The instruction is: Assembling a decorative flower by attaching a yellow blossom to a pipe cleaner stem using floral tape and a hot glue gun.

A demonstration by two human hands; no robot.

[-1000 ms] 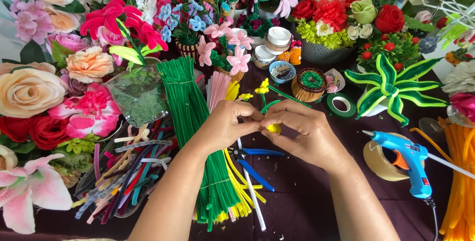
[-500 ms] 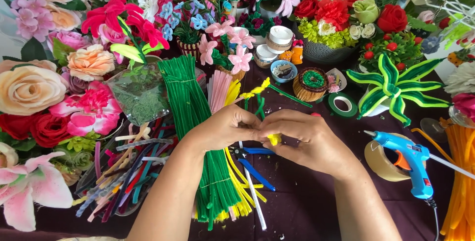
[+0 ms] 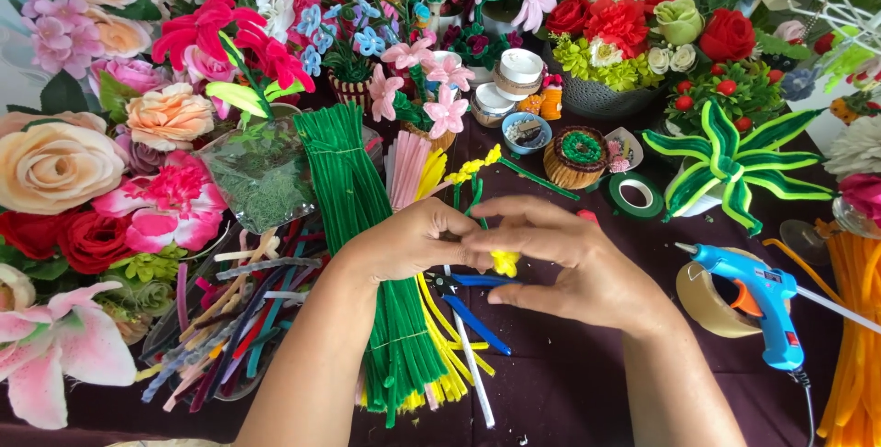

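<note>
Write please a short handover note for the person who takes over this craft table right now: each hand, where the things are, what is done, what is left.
Left hand: fingertips pinch the green stem just above the small yellow pipe-cleaner piece.
Right hand: holds that yellow piece from the other side.
Nearby: green pipe-cleaner bundle at left, blue-handled pliers on the cloth under the hands, blue glue gun at right, green tape roll behind.
Done: the stem's far end carries yellow buds.
Left: the yellow piece looks not yet finished; how firmly it sits I cannot tell.
</note>
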